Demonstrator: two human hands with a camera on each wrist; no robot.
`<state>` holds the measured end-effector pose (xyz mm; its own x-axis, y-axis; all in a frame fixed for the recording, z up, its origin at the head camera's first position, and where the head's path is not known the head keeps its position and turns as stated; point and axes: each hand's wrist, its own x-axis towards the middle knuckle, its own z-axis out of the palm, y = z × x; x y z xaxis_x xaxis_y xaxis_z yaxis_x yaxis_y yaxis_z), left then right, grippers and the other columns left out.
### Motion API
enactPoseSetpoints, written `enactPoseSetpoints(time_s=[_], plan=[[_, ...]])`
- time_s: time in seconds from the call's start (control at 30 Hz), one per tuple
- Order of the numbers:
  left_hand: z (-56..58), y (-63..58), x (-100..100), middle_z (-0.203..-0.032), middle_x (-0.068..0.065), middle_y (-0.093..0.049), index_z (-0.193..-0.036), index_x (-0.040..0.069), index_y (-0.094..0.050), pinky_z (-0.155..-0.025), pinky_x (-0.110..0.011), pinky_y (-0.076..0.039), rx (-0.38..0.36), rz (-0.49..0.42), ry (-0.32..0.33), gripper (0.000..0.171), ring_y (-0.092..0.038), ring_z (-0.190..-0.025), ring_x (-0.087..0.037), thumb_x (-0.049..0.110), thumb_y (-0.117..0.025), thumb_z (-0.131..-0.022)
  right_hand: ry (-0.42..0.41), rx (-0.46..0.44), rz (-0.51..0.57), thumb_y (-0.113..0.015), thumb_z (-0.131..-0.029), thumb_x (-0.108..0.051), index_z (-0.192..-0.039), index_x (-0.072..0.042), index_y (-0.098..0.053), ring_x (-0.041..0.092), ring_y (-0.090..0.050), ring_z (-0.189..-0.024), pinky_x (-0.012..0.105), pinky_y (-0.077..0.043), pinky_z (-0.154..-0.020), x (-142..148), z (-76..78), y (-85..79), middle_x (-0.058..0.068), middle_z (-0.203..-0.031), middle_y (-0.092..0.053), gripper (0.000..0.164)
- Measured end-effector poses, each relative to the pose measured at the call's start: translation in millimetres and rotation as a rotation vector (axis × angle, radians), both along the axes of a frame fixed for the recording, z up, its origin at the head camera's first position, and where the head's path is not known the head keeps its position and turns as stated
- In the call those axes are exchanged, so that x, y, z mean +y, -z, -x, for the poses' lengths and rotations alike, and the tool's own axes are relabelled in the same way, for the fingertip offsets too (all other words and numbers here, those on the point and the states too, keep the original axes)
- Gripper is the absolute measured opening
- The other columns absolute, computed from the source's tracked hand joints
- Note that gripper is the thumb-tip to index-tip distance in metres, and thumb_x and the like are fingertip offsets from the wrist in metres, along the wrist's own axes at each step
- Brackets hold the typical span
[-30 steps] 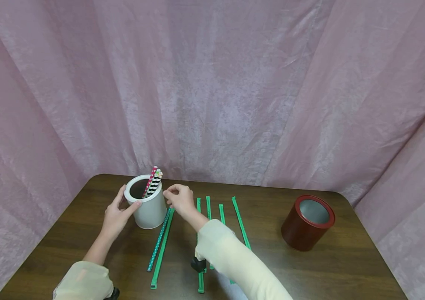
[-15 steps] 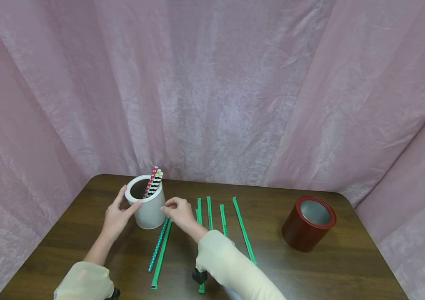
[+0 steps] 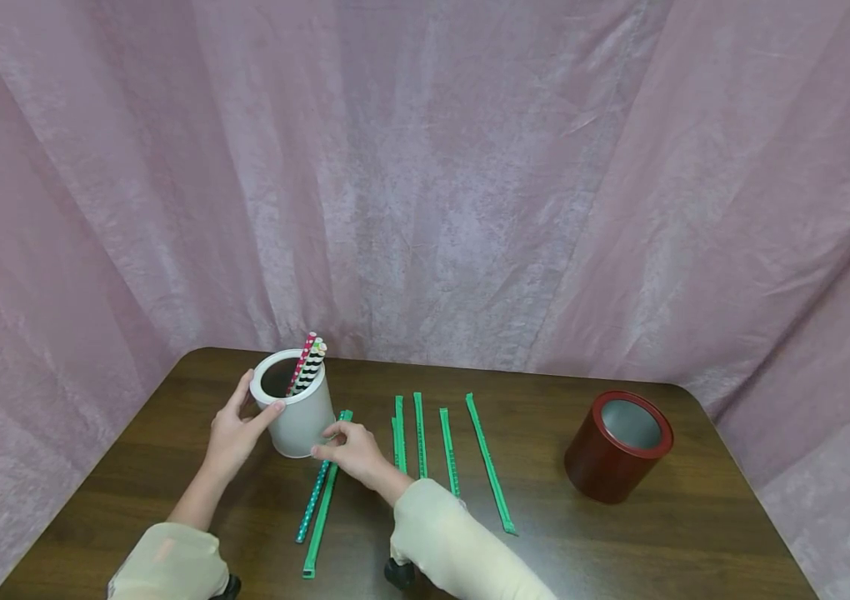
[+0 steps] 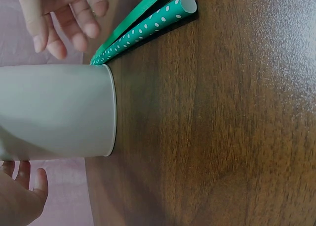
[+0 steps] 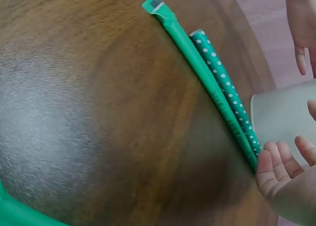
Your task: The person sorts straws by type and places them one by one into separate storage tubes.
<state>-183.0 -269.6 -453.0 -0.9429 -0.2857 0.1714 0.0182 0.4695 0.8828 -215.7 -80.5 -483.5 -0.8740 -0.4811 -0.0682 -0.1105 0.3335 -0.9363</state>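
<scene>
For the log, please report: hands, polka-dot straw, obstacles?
Left hand holds white canister. Right hand beside it, apparently empty. Polka-dot straw on table. Green-wrapped straw alongside, may hinder.

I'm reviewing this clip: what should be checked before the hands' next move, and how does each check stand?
1. White canister upright: ok.
2. Left hand steadying it: ok, thumb at the rim, fingers against the side.
3. Pink dotted straw and black-and-white striped straws inside it: ok.
4. Green polka-dot straw lifted: not ok, it lies beside a green wrapped straw.
5. Right hand touching either green straw: cannot tell, its fingers hide their far ends.
6. Red canister apart from both hands: ok.
</scene>
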Motion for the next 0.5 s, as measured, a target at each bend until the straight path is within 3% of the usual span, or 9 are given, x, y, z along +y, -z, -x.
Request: enactPoseSetpoints(time_s=[0.27, 0.5], plan=[[-0.3, 0.6, 0.3, -0.136, -0.022, -0.037, -0.142, 0.015, -0.016, -0.093, -0.049, -0.038, -0.002, 0.004, -0.005, 0.078, -0.038, -0.123, -0.035, 0.037, -0.061, -0.082, -0.092, -0.019, -0.110, -0.067, -0.077, -0.029, -0.110, -0.007, -0.059, 0.016, -0.054, -0.093, 0.027, -0.047, -0.075, -1.3, -8.3, 5.8, 0.007, -0.105, -0.059, 0.040], [-0.3, 0.7, 0.0, -0.137, -0.022, -0.035, -0.143, 0.015, -0.015, -0.094, -0.050, -0.037, -0.004, -0.006, 0.006, 0.079, -0.037, -0.123, -0.036, 0.037, -0.061, -0.082, -0.098, 0.058, -0.173, -0.067, -0.077, -0.028, -0.107, -0.007, -0.060, 0.019, -0.055, -0.096, 0.026, -0.047, -0.074, -2.3, -9.3, 8.4, 0.006, -0.105, -0.060, 0.038]])
